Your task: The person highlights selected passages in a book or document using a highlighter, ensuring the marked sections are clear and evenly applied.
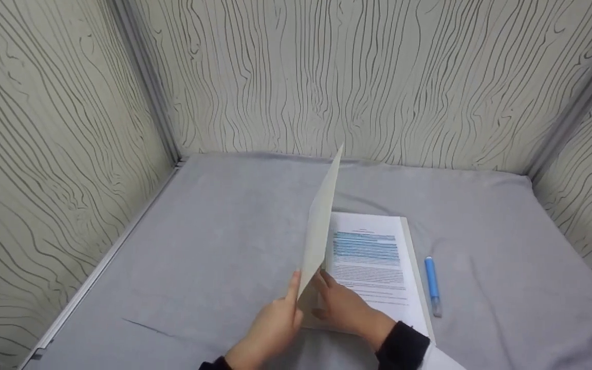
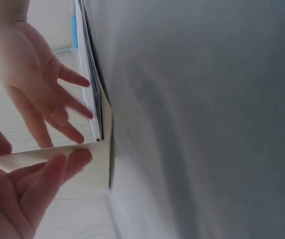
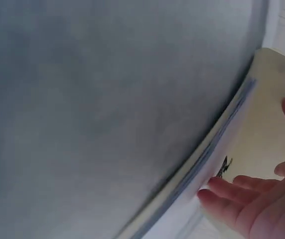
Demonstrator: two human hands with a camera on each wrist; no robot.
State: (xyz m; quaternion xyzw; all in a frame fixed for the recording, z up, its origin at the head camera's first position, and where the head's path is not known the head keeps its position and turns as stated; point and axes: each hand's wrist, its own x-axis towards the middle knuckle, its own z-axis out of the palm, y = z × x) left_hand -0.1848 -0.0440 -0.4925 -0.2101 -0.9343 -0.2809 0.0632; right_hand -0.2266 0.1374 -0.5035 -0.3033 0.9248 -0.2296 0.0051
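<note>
A cream paper folder [image 1: 319, 231] lies opened on the cloth, its front cover raised nearly upright. My left hand [image 1: 275, 318] holds that cover near its lower edge; in the left wrist view the cover [image 2: 92, 169] passes between its thumb and fingers. Inside lie printed pages [image 1: 373, 280], the upper text marked over in blue. My right hand [image 1: 347, 308] is on the inner side of the cover, over the pages' left edge. Its spread fingers [image 2: 75, 104] reach toward the fold in the left wrist view. A small dark fastener [image 3: 224, 167] shows beside its fingertips in the right wrist view.
A blue highlighter [image 1: 432, 285] lies to the right of the folder. Grey cloth [image 1: 198, 246] with creases covers the table. Wood-patterned panels [image 1: 296, 77] enclose the back and both sides. White paper [image 1: 442, 359] pokes out by the right sleeve.
</note>
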